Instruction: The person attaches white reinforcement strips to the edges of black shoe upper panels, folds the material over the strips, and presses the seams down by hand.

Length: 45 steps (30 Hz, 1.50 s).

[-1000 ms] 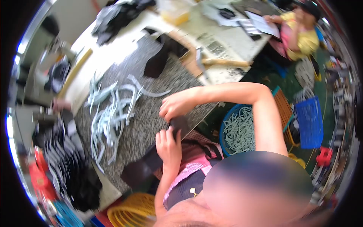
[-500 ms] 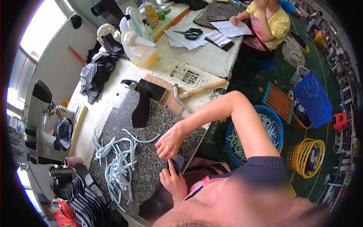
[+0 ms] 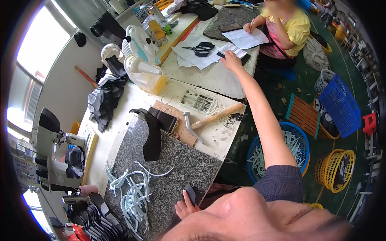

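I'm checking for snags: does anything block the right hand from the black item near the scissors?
Nothing visible: the right hand is right at the black item, with no object showing between them. Whether the hand grips it is unclear.

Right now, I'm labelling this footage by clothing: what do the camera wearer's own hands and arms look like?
The right hand is bare, with no glove, and no watch shows at the wrist. That arm has a short, dark knit sleeve. The left hand is ungloved too; its sleeve is out of sight.
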Each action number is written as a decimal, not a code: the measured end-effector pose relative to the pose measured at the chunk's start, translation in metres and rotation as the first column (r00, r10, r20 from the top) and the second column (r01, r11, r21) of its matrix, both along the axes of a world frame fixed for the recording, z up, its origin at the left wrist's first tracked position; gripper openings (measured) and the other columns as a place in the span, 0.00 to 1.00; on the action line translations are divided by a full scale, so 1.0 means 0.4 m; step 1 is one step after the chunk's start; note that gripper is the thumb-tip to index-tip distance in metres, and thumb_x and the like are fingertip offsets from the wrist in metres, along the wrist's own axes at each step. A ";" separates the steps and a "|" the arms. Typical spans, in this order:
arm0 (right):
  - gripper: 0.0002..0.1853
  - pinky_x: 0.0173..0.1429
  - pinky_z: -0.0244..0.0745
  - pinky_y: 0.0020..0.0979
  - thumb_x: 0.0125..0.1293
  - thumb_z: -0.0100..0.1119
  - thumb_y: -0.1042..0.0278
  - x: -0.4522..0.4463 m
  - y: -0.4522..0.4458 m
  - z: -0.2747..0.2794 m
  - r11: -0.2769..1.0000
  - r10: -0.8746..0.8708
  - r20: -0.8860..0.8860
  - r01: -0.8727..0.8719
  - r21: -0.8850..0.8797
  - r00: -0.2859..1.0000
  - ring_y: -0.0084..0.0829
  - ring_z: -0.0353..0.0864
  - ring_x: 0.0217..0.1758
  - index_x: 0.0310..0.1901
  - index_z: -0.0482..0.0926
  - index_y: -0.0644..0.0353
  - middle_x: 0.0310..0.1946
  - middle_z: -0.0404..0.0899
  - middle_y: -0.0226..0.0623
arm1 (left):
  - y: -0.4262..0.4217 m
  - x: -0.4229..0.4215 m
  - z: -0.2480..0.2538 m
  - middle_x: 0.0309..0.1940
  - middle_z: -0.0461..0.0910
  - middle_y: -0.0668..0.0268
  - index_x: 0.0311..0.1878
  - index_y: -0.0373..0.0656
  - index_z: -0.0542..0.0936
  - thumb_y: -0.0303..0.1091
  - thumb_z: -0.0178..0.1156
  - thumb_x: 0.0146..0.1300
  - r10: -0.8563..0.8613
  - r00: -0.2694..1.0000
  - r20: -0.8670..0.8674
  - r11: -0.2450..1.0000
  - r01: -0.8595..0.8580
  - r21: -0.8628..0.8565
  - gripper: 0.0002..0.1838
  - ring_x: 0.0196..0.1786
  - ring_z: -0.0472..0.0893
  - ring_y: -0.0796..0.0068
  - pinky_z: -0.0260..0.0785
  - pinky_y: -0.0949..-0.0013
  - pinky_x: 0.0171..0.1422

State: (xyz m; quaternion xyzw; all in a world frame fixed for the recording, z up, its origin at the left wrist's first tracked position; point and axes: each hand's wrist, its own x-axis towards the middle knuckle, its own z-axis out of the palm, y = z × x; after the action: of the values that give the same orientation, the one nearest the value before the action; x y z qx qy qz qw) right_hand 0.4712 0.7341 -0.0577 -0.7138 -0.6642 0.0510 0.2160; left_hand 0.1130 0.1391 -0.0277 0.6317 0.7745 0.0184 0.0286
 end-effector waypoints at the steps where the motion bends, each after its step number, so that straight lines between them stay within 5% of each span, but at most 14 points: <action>1: 0.33 0.72 0.73 0.48 0.74 0.60 0.48 0.010 0.008 -0.009 1.000 -0.020 0.028 0.020 -0.015 0.999 0.50 0.74 0.71 0.74 0.69 0.58 0.69 0.73 0.46 | -0.003 -0.008 -0.003 0.37 0.68 0.57 0.78 0.45 0.70 0.37 0.69 0.48 -0.015 1.000 0.006 1.000 0.015 -0.015 0.48 0.42 0.71 0.52 0.65 0.49 0.45; 8: 0.39 0.74 0.70 0.49 0.72 0.61 0.39 0.013 -0.002 -0.004 0.989 -0.036 0.204 0.064 -0.136 0.978 0.45 0.72 0.74 0.76 0.66 0.55 0.70 0.71 0.35 | -0.023 -0.025 -0.024 0.37 0.67 0.56 0.78 0.42 0.69 0.38 0.68 0.50 -0.021 1.000 -0.006 0.997 0.021 -0.074 0.47 0.41 0.71 0.50 0.65 0.48 0.46; 11: 0.40 0.74 0.71 0.50 0.72 0.60 0.39 0.043 0.031 0.022 0.987 0.023 0.139 0.000 -0.160 0.990 0.48 0.72 0.73 0.76 0.66 0.59 0.68 0.72 0.43 | -0.024 -0.031 -0.030 0.37 0.67 0.55 0.78 0.41 0.69 0.39 0.68 0.50 -0.018 1.000 -0.013 0.996 0.017 -0.083 0.47 0.41 0.70 0.50 0.65 0.47 0.46; 14: 0.38 0.71 0.75 0.49 0.73 0.60 0.42 0.137 0.294 -0.181 0.903 -0.403 -0.311 0.429 0.019 0.861 0.51 0.75 0.70 0.72 0.68 0.65 0.65 0.72 0.51 | -0.015 -0.025 -0.040 0.37 0.67 0.55 0.78 0.41 0.69 0.39 0.68 0.50 -0.013 1.000 -0.009 0.998 0.013 -0.057 0.47 0.41 0.70 0.50 0.65 0.47 0.46; 17: 0.37 0.69 0.76 0.48 0.72 0.62 0.44 0.104 0.228 -0.073 0.775 -0.507 -0.601 0.632 -0.003 0.618 0.55 0.77 0.66 0.65 0.72 0.74 0.60 0.75 0.56 | -0.018 -0.029 -0.039 0.37 0.67 0.55 0.78 0.40 0.69 0.39 0.68 0.50 -0.012 1.000 -0.010 0.998 0.012 -0.054 0.47 0.41 0.70 0.50 0.65 0.47 0.46; 19: 0.29 0.61 0.82 0.47 0.69 0.67 0.55 0.066 0.155 -0.028 0.874 -0.349 -0.303 0.425 0.237 0.887 0.51 0.80 0.62 0.65 0.73 0.61 0.60 0.75 0.49 | -0.029 -0.029 -0.036 0.37 0.67 0.55 0.78 0.40 0.69 0.39 0.68 0.50 -0.015 1.000 -0.013 0.998 0.014 -0.062 0.47 0.41 0.70 0.50 0.65 0.47 0.46; 21: 0.27 0.59 0.83 0.45 0.66 0.72 0.55 0.032 0.143 -0.032 0.921 -0.219 -0.092 0.237 0.311 0.971 0.48 0.80 0.61 0.62 0.76 0.55 0.59 0.76 0.43 | -0.027 -0.029 -0.035 0.37 0.67 0.55 0.78 0.40 0.69 0.39 0.68 0.50 -0.017 1.000 -0.013 0.998 0.016 -0.065 0.47 0.41 0.70 0.50 0.65 0.47 0.46; 25: 0.32 0.60 0.81 0.45 0.60 0.78 0.56 0.007 0.124 -0.059 0.954 -0.205 -0.107 0.223 0.201 0.973 0.51 0.80 0.60 0.63 0.77 0.56 0.58 0.77 0.45 | -0.029 -0.026 -0.035 0.37 0.67 0.55 0.78 0.40 0.69 0.39 0.68 0.50 -0.019 1.000 -0.013 0.997 0.018 -0.072 0.47 0.41 0.70 0.49 0.65 0.47 0.46; 31: 0.24 0.60 0.79 0.43 0.56 0.80 0.60 0.034 0.141 -0.107 0.923 -0.131 -0.132 0.170 0.345 0.982 0.47 0.81 0.58 0.52 0.85 0.61 0.52 0.83 0.43 | -0.027 -0.021 -0.033 0.36 0.67 0.55 0.78 0.40 0.69 0.39 0.68 0.50 -0.013 1.000 -0.013 0.997 0.012 -0.078 0.47 0.41 0.70 0.49 0.65 0.47 0.46; 45: 0.17 0.54 0.81 0.45 0.61 0.76 0.59 0.048 0.141 -0.109 0.910 -0.130 -0.212 0.201 0.363 0.969 0.50 0.86 0.49 0.45 0.86 0.63 0.47 0.86 0.46 | -0.029 -0.025 -0.031 0.36 0.66 0.55 0.78 0.39 0.69 0.39 0.68 0.50 -0.037 0.999 -0.002 0.996 0.037 -0.086 0.47 0.41 0.70 0.49 0.65 0.47 0.46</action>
State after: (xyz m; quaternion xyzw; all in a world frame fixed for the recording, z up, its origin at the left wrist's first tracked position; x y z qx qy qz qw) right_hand 0.4903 0.7906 -0.1014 -0.7042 -0.5755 -0.0327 0.4145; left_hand 0.1031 0.1277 -0.0399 0.6441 0.7628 -0.0165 0.0548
